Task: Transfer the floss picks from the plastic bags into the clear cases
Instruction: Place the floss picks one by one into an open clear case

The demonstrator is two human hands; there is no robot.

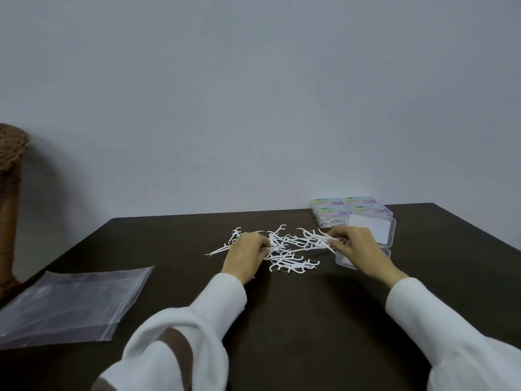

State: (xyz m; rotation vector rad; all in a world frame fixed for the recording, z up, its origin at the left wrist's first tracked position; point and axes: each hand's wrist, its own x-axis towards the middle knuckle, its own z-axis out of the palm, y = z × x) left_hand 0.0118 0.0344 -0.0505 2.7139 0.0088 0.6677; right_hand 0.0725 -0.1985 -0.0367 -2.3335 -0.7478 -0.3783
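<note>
a person's left hand (pixel 245 253) curls its fingers into a scattered pile of white floss picks (pixel 284 249) on the dark surface (pixel 282 320), pinching some, while the right hand (pixel 355 245) grips a small bundle of picks between curled fingertips just in front of an open clear case (pixel 369 230). four filled cases (pixel 348 210) sit behind it, and an empty plastic bag (pixel 73 303) lies flat at far left.
</note>
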